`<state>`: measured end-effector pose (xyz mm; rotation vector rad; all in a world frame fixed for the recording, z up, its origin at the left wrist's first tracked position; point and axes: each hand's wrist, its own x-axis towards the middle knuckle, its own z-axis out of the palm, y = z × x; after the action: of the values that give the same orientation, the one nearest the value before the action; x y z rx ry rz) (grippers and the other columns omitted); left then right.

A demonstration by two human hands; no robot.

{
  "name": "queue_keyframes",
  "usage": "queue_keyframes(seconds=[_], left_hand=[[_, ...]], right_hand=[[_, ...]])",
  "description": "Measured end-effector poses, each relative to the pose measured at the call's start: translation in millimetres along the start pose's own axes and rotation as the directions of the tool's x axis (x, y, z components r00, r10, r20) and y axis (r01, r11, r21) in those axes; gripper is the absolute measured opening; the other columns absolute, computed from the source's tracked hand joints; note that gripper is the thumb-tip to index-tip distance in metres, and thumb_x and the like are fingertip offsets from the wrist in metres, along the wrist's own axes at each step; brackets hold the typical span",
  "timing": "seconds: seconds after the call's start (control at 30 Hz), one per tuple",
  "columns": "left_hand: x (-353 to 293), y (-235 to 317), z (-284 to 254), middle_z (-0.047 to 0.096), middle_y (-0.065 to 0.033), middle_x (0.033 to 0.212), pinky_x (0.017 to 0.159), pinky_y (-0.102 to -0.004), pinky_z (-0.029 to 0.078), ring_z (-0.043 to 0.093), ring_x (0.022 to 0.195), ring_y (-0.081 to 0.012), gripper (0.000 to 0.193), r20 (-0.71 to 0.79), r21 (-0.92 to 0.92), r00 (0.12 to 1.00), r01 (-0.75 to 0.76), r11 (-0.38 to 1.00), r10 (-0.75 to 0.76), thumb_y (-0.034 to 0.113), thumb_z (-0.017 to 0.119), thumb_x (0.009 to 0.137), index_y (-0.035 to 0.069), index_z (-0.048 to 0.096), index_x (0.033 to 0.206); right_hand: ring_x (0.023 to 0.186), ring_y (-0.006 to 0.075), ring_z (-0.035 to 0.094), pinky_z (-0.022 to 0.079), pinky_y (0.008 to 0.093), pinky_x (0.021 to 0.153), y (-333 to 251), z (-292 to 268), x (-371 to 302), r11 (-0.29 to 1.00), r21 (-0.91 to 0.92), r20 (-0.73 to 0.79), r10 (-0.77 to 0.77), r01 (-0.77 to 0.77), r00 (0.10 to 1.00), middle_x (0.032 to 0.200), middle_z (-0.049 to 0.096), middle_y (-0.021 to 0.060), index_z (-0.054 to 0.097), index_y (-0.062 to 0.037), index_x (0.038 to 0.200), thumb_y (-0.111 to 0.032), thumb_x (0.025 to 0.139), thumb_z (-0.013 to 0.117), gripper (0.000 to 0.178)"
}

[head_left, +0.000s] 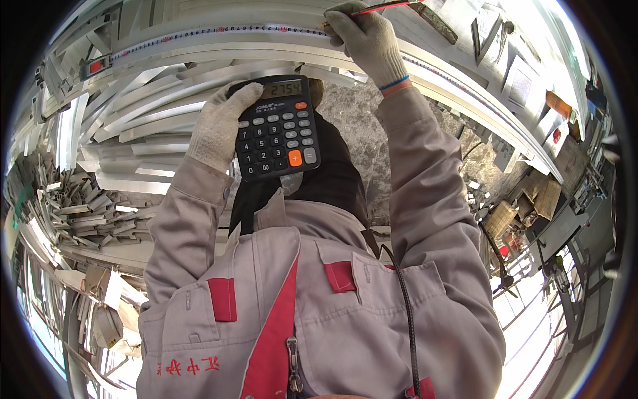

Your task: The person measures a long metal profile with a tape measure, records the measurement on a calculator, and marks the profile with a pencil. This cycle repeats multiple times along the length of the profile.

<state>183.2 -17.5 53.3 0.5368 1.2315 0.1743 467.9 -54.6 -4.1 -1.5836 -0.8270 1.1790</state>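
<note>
My left hand (216,126), in an off-white knit glove, grips a black calculator (271,151) by its left side, thumb on the top edge by the lit display. The calculator has grey keys and two orange ones, and is held up in front of my legs. My right hand (365,36), gloved the same way, closes round a thin red pencil (387,6) that points up and right. The hand is over a long pale metal profile (219,50). Along that profile runs a white tape measure (199,33), partly hidden behind my right hand; its case (97,65) is at the left end.
Long metal strips (143,110) lie stacked to the left, with a heap of short offcuts (100,216) nearer me. Beyond the profile, at the right, are a flat metal bar (435,23) and other tools on a pale surface. Cardboard boxes (548,198) stand at the right.
</note>
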Motion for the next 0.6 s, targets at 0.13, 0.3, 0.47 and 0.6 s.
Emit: queue_keyframes(seconds=[0.13,0.3,0.47,0.6], left_hand=[[2.3,-3.3,-2.2,0.080,-0.0059,0.096,0.066,-0.0250,0.063,0.076,0.076,-0.0126,0.020,-0.006,-0.039,1.000,0.008,0.999,-0.008,0.019,0.078,0.099,0.004,0.077,0.112],[0.5,-5.7,-2.4,0.079,-0.0066,0.096,0.067,-0.0257,0.064,0.076,0.076,-0.0135,0.023,-0.036,-0.032,0.999,0.033,0.999,-0.034,0.020,0.078,0.099,0.002,0.076,0.113],[2.3,-7.7,-4.5,0.078,-0.0070,0.099,0.071,-0.0264,0.064,0.076,0.079,-0.0138,0.028,-0.017,0.000,0.999,0.036,0.999,-0.036,0.021,0.078,0.099,0.000,0.075,0.117],[5.1,-12.0,-5.9,0.078,-0.0069,0.096,0.066,-0.0257,0.063,0.075,0.074,-0.0129,0.027,-0.032,-0.029,0.999,0.040,0.999,-0.041,0.019,0.079,0.098,0.002,0.074,0.119]], right_hand=[[0.069,0.0085,0.062,0.051,0.0265,0.063,-3.0,3.1,1.7,0.996,-0.081,0.005,-0.022,0.022,1.000,0.079,0.067,0.0015,0.070,0.0017,0.100,-0.015,0.108,0.065,0.019],[0.069,0.0087,0.061,0.051,0.0274,0.063,-3.2,8.5,1.5,0.993,-0.108,-0.032,-0.046,0.043,0.998,0.077,0.067,0.0015,0.070,0.0017,0.100,-0.014,0.108,0.065,0.018],[0.068,0.0092,0.062,0.051,0.0284,0.063,-2.7,9.9,0.9,0.968,-0.232,-0.048,-0.113,0.099,0.992,0.074,0.066,0.0017,0.071,0.0011,0.101,-0.014,0.107,0.066,0.017],[0.067,0.0095,0.062,0.051,0.0290,0.062,-2.9,10.1,-0.4,0.970,-0.228,-0.051,-0.093,0.079,0.994,0.074,0.067,0.0021,0.071,0.0008,0.101,-0.015,0.106,0.066,0.017]])
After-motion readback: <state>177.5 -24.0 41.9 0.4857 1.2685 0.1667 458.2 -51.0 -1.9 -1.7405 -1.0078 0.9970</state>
